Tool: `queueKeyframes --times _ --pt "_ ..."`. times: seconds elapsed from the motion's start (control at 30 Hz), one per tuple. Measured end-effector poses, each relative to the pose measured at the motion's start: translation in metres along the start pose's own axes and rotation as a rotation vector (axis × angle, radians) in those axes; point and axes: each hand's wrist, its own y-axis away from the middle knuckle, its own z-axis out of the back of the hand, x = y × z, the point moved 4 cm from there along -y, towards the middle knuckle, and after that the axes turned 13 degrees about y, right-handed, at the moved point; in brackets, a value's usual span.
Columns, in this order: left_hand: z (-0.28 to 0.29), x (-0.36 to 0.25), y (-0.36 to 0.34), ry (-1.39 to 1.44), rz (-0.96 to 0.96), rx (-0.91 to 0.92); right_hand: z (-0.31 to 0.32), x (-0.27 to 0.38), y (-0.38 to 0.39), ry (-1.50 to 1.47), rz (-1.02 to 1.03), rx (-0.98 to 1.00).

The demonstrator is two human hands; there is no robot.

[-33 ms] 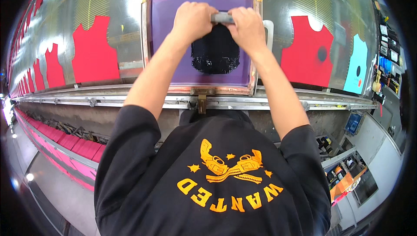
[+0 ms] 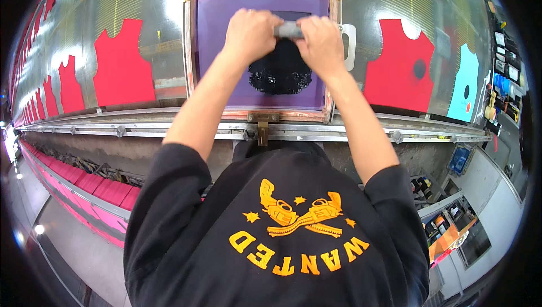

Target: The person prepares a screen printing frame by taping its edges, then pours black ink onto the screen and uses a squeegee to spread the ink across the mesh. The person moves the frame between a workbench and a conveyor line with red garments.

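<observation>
Both my hands are closed on the grey handle of a squeegee [image 2: 289, 29]. My left hand [image 2: 251, 33] wraps its left end and my right hand [image 2: 322, 40] its right end. The squeegee stands on the purple mesh of a printing screen [image 2: 226, 89], over a patch of black ink [image 2: 280, 72]. The ink is smooth near the squeegee and ragged at its near edge. Fingertips and the squeegee's blade are mostly hidden behind the hands and handle. Tape lines the far part of the screen's worn frame.
Red cut fabric pieces lie on the long table, one left [image 2: 125, 67] and one right [image 2: 398, 72] with a dark round spot. A light blue piece [image 2: 464, 89] lies farther right. A metal rail [image 2: 214, 132] runs along the near edge, with a metal clamp [image 2: 262, 133] at the screen.
My hands and the squeegee have come slightly toward me over the screen. A strip of dark ink shows beyond the handle now. The fabric pieces stay where they were.
</observation>
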Motion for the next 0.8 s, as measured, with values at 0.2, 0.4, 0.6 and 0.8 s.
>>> queueKeyframes --times 0.2,0.4,0.6,0.8 --pt "-0.005 -0.050 0.080 0.010 0.011 0.064 0.021 0.041 0.088 -0.063 -0.024 0.091" --pt "0.021 -0.036 0.043 0.043 0.061 0.271 0.022 -0.068 0.044 0.089 -0.502 -0.236" --pt "0.038 -0.020 -0.011 -0.029 0.071 0.273 -0.040 -0.112 0.058 -0.392 -0.865 -0.122" --pt "0.043 -0.010 -0.035 -0.108 0.057 0.233 -0.007 -0.090 0.051 -0.457 -0.839 -0.167"
